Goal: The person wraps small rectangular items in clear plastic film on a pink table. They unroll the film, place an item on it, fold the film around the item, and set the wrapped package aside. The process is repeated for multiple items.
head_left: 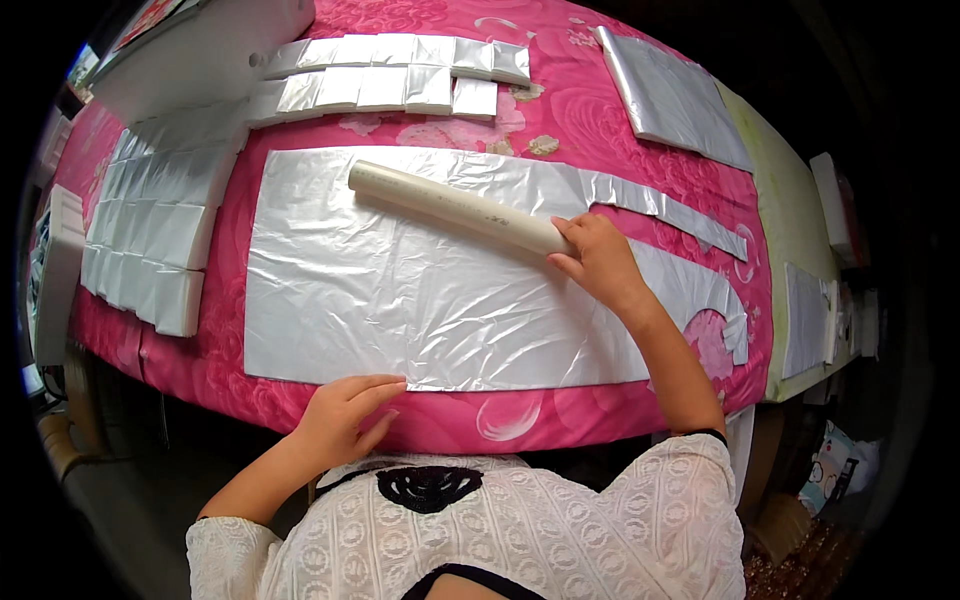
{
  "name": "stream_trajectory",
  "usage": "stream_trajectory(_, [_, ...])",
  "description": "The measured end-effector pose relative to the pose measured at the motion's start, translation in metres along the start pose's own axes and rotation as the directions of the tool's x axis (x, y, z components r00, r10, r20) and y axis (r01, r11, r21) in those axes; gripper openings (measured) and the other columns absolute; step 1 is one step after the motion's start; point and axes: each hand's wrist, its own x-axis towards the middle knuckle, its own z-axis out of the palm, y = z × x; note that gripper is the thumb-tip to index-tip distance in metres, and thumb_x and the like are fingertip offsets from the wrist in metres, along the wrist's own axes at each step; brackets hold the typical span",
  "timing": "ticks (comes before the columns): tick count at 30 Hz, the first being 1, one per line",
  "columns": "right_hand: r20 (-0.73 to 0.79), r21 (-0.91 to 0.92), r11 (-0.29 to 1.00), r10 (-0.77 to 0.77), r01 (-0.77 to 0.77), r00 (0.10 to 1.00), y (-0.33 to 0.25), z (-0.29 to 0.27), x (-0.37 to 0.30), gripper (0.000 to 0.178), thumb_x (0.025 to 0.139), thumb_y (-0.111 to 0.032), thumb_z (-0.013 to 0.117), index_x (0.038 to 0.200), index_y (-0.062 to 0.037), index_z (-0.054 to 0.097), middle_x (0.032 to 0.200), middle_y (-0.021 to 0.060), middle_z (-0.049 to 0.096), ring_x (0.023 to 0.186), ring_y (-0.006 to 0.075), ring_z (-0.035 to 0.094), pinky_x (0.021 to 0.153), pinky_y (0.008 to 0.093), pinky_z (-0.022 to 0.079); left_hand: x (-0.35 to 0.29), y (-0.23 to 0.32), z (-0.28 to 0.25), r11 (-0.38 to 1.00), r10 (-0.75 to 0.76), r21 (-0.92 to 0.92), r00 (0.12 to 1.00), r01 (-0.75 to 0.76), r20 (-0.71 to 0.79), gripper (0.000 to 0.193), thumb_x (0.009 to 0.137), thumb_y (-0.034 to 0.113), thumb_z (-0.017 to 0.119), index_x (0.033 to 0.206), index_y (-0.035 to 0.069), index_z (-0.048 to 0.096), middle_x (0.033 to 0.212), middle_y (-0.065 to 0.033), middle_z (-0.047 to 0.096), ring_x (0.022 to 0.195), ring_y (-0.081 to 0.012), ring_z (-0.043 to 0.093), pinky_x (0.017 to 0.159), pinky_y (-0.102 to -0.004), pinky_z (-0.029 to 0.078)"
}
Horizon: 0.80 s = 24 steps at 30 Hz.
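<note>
A thin silvery-white plastic sheet shaped like a disposable apron (330, 290) lies spread on the table, its strap-like strips and curved cutout toward the right. Across its far half rests a white plastic pipe (450, 205), slanting from upper left down to the right. My right hand (595, 255) grips the pipe's right end, thumb on the near side. At the near edge of the apron, my left hand (350, 410) lies with its fingers stretched out, fingertips touching the plastic. Creases run over the apron's surface below the pipe.
Folded white packets stand in rows at the far side (405, 88) and at the left (150, 240). A white bin (200, 60) is at the far left. A stack of flat silvery sheets (675, 100) lies at the far right. Pink floral cloth (560, 425) covers the table.
</note>
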Motion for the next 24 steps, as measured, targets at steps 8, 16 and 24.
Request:
stream_trajectory(8, [0.022,0.353,0.934,-0.074,0.061,0.997,-0.058,0.038,-0.106,0.043,0.087,-0.027,0.055,0.122,-0.0026,0.053,0.13,0.0174,0.046,0.121,0.0319,0.042,0.101,0.04,0.033,0.083,0.007,0.072,0.978,0.048,0.2,0.998,-0.052,0.027,0.082,0.077,0.027,0.068,0.142,0.005,0.023,0.147,-0.0274,0.006,0.134,-0.0458,0.015,0.106,-0.0472,0.026])
stream_trajectory(16, [-0.145,-0.084,0.976,0.189,-0.202,0.971,0.074,0.02,-0.135,0.053,0.088,-0.028,0.051,0.134,-0.0057,0.04,0.142,0.0157,0.033,0.131,0.0315,0.031,0.108,0.0418,0.024,0.116,0.027,0.111,0.929,0.149,0.319,0.978,-0.188,0.143,0.073,0.077,0.045,0.062,0.135,0.006,0.039,0.148,-0.0258,0.009,0.136,-0.0478,0.003,0.109,-0.0515,0.018])
stream_trajectory(24, [-0.323,-0.34,0.74,0.488,-0.58,0.811,0.224,-0.031,-0.199,0.04,0.089,-0.021,0.049,0.123,-0.001,0.051,0.127,0.0165,0.051,0.119,0.0325,0.046,0.101,0.041,0.032,0.123,0.044,0.13,0.914,0.266,0.268,0.949,-0.305,0.171,0.065,0.077,0.045,0.058,0.125,0.002,0.05,0.146,-0.0225,0.021,0.137,-0.0429,0.01,0.108,-0.0508,0.023])
